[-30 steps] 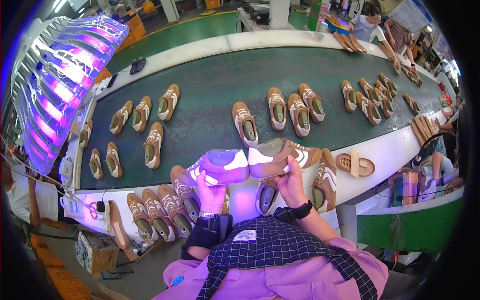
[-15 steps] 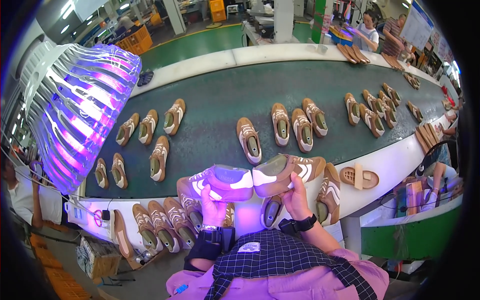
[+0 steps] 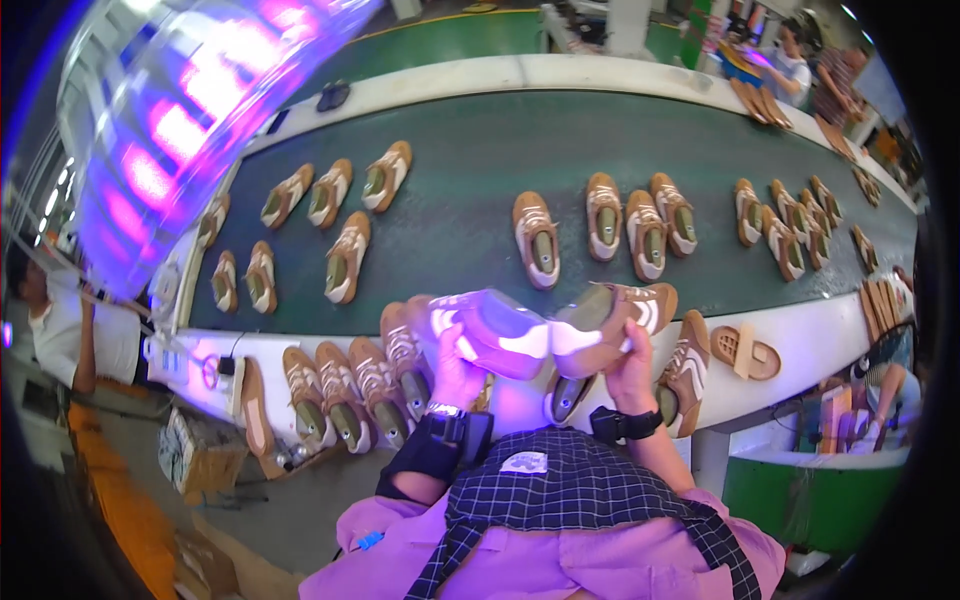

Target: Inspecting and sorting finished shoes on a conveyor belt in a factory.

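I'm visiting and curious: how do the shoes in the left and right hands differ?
The left-hand shoe has its toe to the left; the right-hand shoe has its toe to the right. The left-hand shoe looks strongly tinted purple, the right-hand shoe mostly brown. Both are held heel toward heel.

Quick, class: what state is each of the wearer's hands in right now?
Left hand: closed, holding a shoe.
Right hand: closed, holding a second shoe.

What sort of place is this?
Probably a shoe factory's production line. Many brown-and-white shoes stand along a long dark green belt, loose tan soles lie on its white border, and the person's left hand and right hand each hold a shoe.
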A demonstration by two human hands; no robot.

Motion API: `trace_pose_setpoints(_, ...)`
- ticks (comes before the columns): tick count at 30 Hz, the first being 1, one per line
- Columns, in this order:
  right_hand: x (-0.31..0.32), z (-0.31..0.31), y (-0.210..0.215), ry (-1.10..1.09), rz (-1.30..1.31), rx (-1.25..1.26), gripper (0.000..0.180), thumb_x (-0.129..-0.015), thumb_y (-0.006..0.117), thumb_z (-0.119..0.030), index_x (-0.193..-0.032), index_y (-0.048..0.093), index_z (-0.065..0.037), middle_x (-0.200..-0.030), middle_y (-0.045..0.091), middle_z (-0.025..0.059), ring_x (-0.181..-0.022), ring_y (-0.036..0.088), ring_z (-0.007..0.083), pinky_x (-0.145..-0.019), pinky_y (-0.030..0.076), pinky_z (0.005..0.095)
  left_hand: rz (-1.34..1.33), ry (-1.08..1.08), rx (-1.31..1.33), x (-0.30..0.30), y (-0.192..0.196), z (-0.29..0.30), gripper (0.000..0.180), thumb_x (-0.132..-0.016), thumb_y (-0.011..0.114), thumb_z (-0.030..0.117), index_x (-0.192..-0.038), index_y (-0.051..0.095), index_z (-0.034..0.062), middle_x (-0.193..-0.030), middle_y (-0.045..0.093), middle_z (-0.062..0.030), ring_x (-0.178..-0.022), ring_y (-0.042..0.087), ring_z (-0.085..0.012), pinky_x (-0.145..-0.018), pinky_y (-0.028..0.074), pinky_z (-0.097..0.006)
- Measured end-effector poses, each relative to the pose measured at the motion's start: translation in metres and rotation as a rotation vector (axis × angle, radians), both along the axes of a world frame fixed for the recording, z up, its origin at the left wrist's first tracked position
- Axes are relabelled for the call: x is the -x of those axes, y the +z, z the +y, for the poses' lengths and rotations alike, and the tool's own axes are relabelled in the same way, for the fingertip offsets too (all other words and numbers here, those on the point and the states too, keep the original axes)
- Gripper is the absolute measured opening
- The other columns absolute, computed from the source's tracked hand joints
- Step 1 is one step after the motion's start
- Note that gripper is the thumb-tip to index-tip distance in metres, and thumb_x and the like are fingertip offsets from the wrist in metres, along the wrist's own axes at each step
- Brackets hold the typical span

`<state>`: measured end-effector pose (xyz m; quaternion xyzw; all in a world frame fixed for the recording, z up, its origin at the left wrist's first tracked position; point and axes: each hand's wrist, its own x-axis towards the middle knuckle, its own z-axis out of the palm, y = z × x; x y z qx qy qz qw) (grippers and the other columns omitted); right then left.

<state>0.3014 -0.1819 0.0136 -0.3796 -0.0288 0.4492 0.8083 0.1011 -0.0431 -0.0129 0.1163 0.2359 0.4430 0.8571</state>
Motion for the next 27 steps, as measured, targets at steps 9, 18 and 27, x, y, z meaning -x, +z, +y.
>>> trace_pose_setpoints(9, 0.0, -0.007, 0.002, 0.129, -0.018, -0.02, 0.047, -0.085, 0.051, -0.035, -0.122, 0.049, -0.005, -0.116, 0.057, 0.0079, -0.106, 0.055, 0.0221, -0.094, 0.042, 0.0355, 0.086, -0.481, 0.209, 0.0, -0.04, -0.038, 0.041, -0.085, 0.052, 0.018, -0.123, 0.047, 0.0016, -0.113, 0.059, -0.0104, -0.101, 0.058, -0.0225, -0.093, 0.045, -0.036)
trace_pose_setpoints(18, 0.014, 0.002, 0.007, 0.209, -0.024, 0.013, 0.047, -0.085, 0.052, -0.033, -0.121, 0.048, -0.004, -0.115, 0.057, 0.0075, -0.105, 0.055, 0.0209, -0.093, 0.042, 0.0347, 0.556, -0.31, -0.38, 0.059, -0.012, 0.012, 0.018, -0.085, 0.057, 0.011, -0.102, 0.06, 0.0049, -0.094, 0.06, -0.0021, -0.084, 0.059, -0.0128, -0.069, 0.051, -0.028)
trace_pose_setpoints(27, 0.028, -0.01, 0.003, 0.209, -0.02, 0.049, 0.044, -0.085, 0.054, -0.03, -0.119, 0.049, -0.004, -0.11, 0.059, 0.0077, -0.1, 0.057, 0.0196, -0.09, 0.044, 0.0337, 1.783, -0.278, -0.473, 0.117, -0.065, 0.145, 0.066, -0.077, 0.059, 0.036, -0.123, 0.045, -0.0089, -0.126, 0.049, -0.0266, -0.12, 0.046, -0.0364, -0.1, 0.035, -0.037)
